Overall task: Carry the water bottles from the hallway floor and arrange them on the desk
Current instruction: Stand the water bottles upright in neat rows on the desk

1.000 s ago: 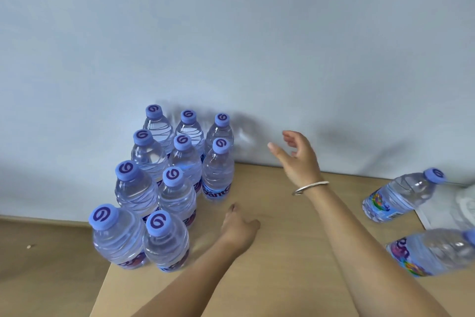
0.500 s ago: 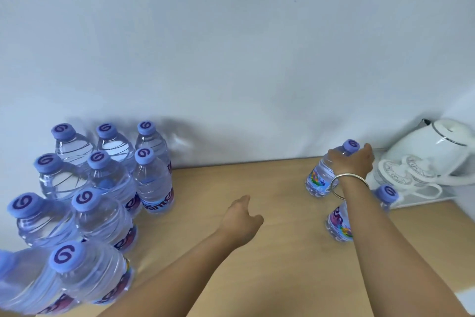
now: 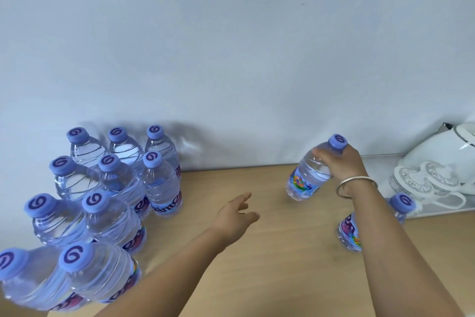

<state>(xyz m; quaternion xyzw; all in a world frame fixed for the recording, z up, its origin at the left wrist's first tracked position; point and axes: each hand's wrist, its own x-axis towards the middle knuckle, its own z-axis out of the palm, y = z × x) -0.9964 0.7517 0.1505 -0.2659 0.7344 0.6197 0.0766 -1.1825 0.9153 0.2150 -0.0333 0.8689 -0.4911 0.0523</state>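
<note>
Near left: two water bottles at the bench (image 3: 270, 273) corner, purple caps (image 3: 75, 256) toward the camera, blurred, the leftmost cut by the frame edge. Behind them a cluster of upright bottles (image 3: 113, 221) in rows running back to the wall (image 3: 231, 46), standing close together, ten in all with the near pair. Left hand (image 3: 235, 216) hovers mid-bench, fingers loosely extended and pointing far-right, grip released, holding nothing, apart from the cluster. Right side: a standing bottle (image 3: 348, 234) partly hidden behind the right forearm, cap showing just past the arm, colourful label low on its body. Farther: right hand (image 3: 339, 165) with a metal bangle (image 3: 356, 185) on the wrist, grip closed around the neck and shoulder of a tilted bottle (image 3: 308, 175), cap up-right, base lower-left. Cannot tell whether its base touches the bench. Far right: white tray (image 3: 385, 162) against the wall carrying a white kettle (image 3: 442, 147) and upturned patterned cups (image 3: 421, 180), just right of the standing bottle.
</note>
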